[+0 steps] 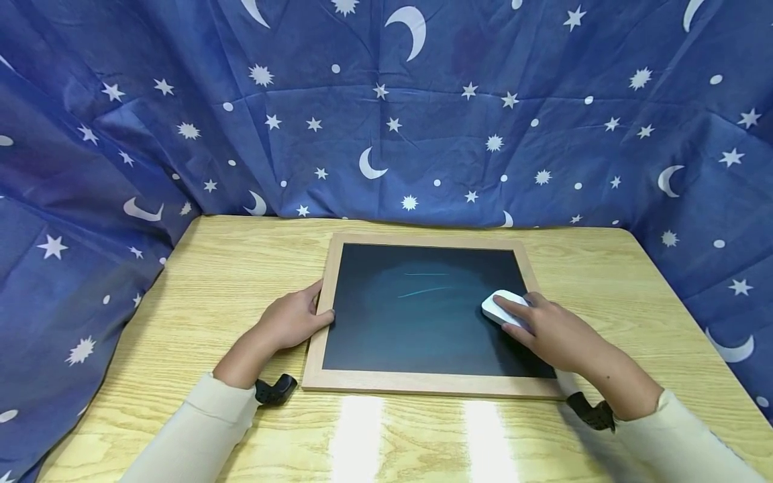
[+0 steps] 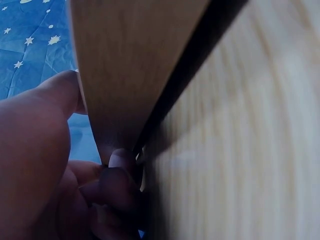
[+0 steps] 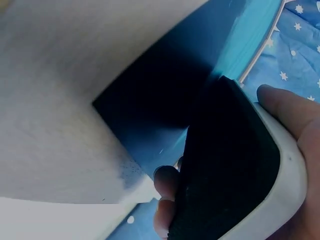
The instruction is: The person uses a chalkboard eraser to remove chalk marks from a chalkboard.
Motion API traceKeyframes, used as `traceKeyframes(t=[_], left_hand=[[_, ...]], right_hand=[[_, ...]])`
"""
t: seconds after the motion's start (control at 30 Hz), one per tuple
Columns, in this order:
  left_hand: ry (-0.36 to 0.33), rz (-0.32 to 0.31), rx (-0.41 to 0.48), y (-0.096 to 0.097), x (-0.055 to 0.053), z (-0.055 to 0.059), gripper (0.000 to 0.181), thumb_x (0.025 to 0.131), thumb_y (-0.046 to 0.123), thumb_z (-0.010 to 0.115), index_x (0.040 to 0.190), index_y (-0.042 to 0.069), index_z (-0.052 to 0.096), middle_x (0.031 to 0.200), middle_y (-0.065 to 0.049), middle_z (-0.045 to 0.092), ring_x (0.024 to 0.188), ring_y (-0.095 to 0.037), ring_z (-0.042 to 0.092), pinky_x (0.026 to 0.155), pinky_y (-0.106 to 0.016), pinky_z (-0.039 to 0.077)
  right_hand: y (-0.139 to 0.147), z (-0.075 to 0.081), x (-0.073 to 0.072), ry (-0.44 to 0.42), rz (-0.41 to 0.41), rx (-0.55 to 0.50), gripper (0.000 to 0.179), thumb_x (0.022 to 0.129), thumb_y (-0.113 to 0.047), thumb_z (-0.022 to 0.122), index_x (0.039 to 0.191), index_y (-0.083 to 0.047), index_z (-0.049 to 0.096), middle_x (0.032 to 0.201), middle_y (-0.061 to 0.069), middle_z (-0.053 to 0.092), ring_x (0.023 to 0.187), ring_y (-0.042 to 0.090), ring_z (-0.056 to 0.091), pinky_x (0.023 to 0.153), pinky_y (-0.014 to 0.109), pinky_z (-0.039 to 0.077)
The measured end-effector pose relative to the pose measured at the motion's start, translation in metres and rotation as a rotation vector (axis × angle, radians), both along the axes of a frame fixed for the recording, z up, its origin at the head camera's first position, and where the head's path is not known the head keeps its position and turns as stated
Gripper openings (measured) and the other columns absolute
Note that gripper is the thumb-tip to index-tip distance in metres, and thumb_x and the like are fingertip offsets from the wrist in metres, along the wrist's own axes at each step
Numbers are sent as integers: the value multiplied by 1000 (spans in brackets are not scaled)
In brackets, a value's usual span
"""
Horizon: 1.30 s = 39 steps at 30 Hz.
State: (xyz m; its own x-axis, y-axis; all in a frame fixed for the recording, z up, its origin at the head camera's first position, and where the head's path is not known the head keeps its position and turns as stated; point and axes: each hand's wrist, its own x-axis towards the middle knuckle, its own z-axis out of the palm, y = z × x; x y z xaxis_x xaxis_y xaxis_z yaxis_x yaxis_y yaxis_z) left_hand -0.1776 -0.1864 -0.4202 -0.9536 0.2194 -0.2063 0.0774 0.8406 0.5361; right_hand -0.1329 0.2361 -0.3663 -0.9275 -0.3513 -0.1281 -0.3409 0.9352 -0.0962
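Note:
A framed chalkboard point(image 1: 410, 342) lies on the table, with two thin blue-green chalk lines point(image 1: 423, 292) in its upper middle and faint smears around them. My left hand point(image 1: 290, 323) grips the left side of its wooden frame point(image 2: 135, 65), thumb on top and fingers at the side and underneath. My right hand point(image 1: 558, 335) holds a white board eraser point(image 1: 500, 307) over the right part of the board. In the right wrist view the eraser's dark pad point(image 3: 230, 165) shows, tilted up off the surface, with thumb and fingers on opposite sides of it.
The light wood-grain table point(image 1: 241, 255) extends around the board, with bright reflections near its front. A blue curtain point(image 1: 447, 154) with white moons and stars hangs behind and along both sides. Black straps with cameras point(image 1: 276, 390) sit on both wrists.

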Motion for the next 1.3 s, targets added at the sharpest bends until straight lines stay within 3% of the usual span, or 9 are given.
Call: traceKeyframes(t=[0.17,0.3,0.63,0.87,1.13,1.3], left_hand=[[-2,6,-6,-2,-1,0,81,90,42,60,160,18,27,60,3,60,54,-15,56,52,-31,41],[-12,9,-4,-3,-2,-1,81,91,43,59,160,19,26,62,2,61,54,-15,57,53,-31,41],[-31,-6,-6,0,0,1,79,92,41,56,161,22,22,63,1,62,54,-15,58,52,-32,42],[-38,0,-9,1,1,1,81,89,41,55,161,24,23,65,2,63,56,-16,59,54,-32,42],[-34,-1,-17,0,1,1,84,86,39,58,161,21,24,68,2,64,59,-15,59,55,-32,42],[-34,0,-16,1,1,0,85,85,38,59,161,21,24,69,2,65,59,-15,59,55,-32,43]], right_hand=[[-1,1,-4,-16,28,-24,51,101,-36,57,149,-21,50,133,37,52,114,52,60,91,63,50],[-10,1,-7,1,74,-35,50,101,-34,57,148,-20,52,128,33,56,109,47,63,91,60,51],[-64,0,-14,-7,212,-33,52,101,-37,57,150,-22,49,118,21,60,99,30,65,88,50,53],[-109,2,-11,-63,298,-41,53,101,-40,55,151,-25,47,141,25,53,122,41,60,99,53,50],[-147,1,-2,-29,428,-42,51,102,-43,53,150,-26,48,139,23,54,115,41,63,95,52,52],[-150,0,-1,-30,426,-43,51,102,-43,52,151,-28,48,139,21,54,117,40,62,96,52,52]])
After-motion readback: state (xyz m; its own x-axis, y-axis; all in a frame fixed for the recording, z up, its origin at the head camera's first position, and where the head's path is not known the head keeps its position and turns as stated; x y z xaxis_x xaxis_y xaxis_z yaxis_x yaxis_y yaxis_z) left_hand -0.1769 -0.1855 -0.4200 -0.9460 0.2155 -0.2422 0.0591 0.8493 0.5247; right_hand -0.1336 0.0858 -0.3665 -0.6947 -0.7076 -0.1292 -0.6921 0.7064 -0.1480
